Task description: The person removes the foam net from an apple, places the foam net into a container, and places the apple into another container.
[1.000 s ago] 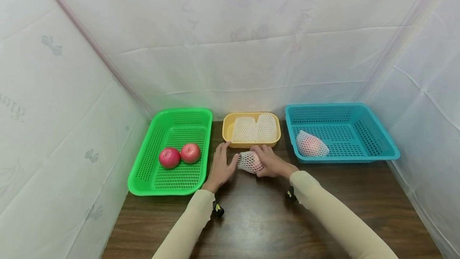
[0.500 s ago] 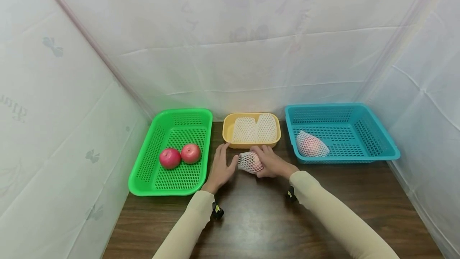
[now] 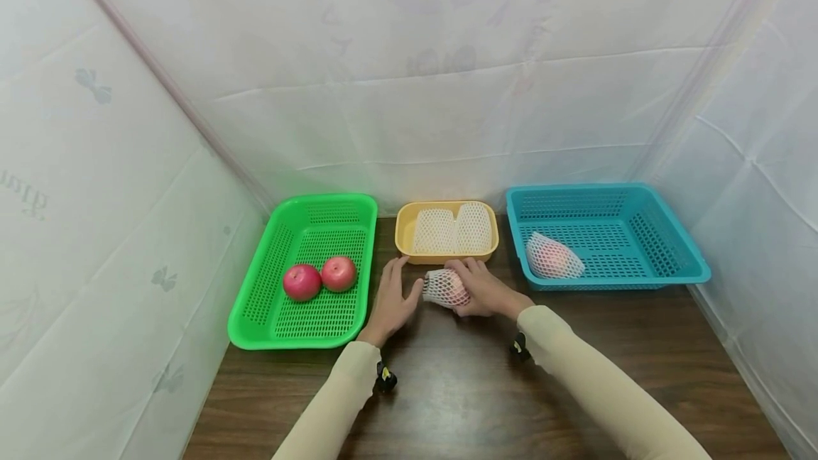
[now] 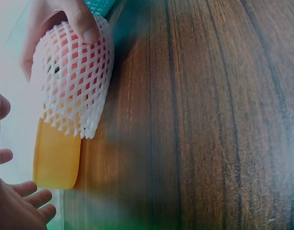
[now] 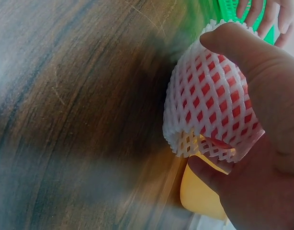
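On the table, an apple in a white foam net (image 3: 445, 288) lies in front of the yellow basket. My right hand (image 3: 481, 291) grips it from the right side. In the right wrist view, the thumb and fingers curl round the netted apple (image 5: 211, 98), whose red skin shows through the mesh. My left hand (image 3: 391, 304) is to the left of the net, its fingers spread and holding nothing. A gap between the left hand (image 4: 20, 203) and the net is visible in the left wrist view.
Two red apples (image 3: 302, 282) sit in a green basket (image 3: 319, 318) on the left. The small yellow basket (image 3: 407, 231) behind the hands holds foam nets (image 3: 474, 228). At the right, a blue basket (image 3: 607, 280) contains another netted apple (image 3: 553, 257). White sheeting encloses the back and sides.
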The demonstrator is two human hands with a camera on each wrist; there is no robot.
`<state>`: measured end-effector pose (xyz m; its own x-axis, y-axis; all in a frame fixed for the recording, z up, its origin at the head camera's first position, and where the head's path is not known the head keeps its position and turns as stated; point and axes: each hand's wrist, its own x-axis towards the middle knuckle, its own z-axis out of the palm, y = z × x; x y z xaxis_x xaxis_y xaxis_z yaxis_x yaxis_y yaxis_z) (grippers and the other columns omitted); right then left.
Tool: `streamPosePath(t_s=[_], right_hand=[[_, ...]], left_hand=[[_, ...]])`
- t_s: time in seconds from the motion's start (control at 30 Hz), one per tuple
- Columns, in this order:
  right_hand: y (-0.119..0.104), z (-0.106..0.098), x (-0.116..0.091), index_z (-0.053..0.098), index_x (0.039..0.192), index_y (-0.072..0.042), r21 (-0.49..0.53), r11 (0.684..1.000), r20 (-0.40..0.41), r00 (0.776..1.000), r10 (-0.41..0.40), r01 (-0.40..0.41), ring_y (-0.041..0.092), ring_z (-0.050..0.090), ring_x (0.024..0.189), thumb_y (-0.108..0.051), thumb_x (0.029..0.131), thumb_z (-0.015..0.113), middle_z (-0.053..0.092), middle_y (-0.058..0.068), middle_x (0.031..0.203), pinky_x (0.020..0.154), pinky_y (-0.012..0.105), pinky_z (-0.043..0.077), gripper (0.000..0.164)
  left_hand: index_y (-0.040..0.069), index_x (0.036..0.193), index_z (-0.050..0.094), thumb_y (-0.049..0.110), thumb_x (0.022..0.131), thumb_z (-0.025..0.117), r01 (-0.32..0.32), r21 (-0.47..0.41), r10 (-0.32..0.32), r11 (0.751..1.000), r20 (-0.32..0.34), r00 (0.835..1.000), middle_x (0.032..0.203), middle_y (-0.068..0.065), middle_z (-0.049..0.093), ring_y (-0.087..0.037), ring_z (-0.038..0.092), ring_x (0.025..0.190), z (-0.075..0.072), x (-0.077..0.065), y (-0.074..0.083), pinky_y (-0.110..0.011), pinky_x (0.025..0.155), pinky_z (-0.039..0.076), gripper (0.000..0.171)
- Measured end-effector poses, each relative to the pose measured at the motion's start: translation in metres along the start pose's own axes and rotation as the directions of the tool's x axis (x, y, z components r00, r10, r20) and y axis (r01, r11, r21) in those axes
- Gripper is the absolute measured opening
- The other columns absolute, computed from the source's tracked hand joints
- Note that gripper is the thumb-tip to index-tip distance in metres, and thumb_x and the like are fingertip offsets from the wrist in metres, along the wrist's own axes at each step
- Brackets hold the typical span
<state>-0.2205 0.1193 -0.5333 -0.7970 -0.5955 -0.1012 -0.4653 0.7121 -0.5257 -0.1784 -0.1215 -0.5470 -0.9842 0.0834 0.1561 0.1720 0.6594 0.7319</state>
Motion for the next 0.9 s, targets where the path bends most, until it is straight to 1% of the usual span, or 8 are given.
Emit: streamPosePath(t_s=[0.1,0.33,0.57,0.73,0.9], right_hand=[[0.002,0.0,-0.001,0.034,0.154,-0.02,0.011,1.0,-0.009,1.0,-0.002,0.002,0.03,0.042,0.122,-0.03,0.081,0.088,0.043,0.012,0.139,0.102,0.051,0.047,0.092],[0.006,0.0,-0.004,0.029,0.156,-0.024,0.026,1.0,-0.022,1.0,0.017,-0.016,0.031,0.04,0.128,-0.028,0.081,0.088,0.039,0.013,0.145,0.104,0.054,0.046,0.096],[0.008,-0.001,-0.007,0.025,0.158,-0.028,0.021,0.999,-0.042,0.999,0.031,-0.03,0.034,0.039,0.132,-0.028,0.081,0.088,0.036,0.015,0.151,0.105,0.057,0.045,0.099],[0.01,-0.001,-0.011,0.024,0.159,-0.026,0.012,0.999,-0.053,0.997,0.051,-0.05,0.035,0.039,0.131,-0.027,0.082,0.088,0.035,0.016,0.152,0.104,0.057,0.046,0.1],[0.011,-0.002,-0.014,0.026,0.158,-0.026,0.007,0.998,-0.064,0.996,0.058,-0.058,0.034,0.04,0.129,-0.026,0.082,0.088,0.035,0.016,0.152,0.104,0.055,0.046,0.099]], left_hand=[[0.008,0.155,0.038,0.032,0.102,0.061,-0.003,-0.008,0.003,1.0,0.001,1.0,0.159,-0.024,0.031,-0.037,0.035,0.146,0.001,-0.001,0.0,-0.057,0.116,0.034,0.062],[0.007,0.155,0.037,0.029,0.102,0.063,0.002,-0.016,-0.002,1.0,0.009,1.0,0.16,-0.023,0.032,-0.035,0.036,0.146,0.003,-0.001,0.0,-0.055,0.116,0.035,0.063],[0.0,0.15,0.042,0.022,0.101,0.063,-0.045,-0.03,0.044,0.999,-0.015,0.999,0.155,-0.025,0.039,-0.037,0.042,0.142,0.005,-0.001,0.002,-0.055,0.114,0.037,0.058],[-0.001,0.147,0.045,0.023,0.101,0.063,-0.079,-0.01,0.079,0.997,-0.036,0.996,0.151,-0.025,0.043,-0.038,0.045,0.139,0.007,-0.001,0.002,-0.056,0.112,0.04,0.055],[-0.002,0.146,0.047,0.022,0.101,0.063,-0.103,0.001,0.103,0.995,-0.048,0.994,0.15,-0.025,0.045,-0.039,0.048,0.137,0.009,-0.001,-0.001,-0.056,0.11,0.041,0.053]])
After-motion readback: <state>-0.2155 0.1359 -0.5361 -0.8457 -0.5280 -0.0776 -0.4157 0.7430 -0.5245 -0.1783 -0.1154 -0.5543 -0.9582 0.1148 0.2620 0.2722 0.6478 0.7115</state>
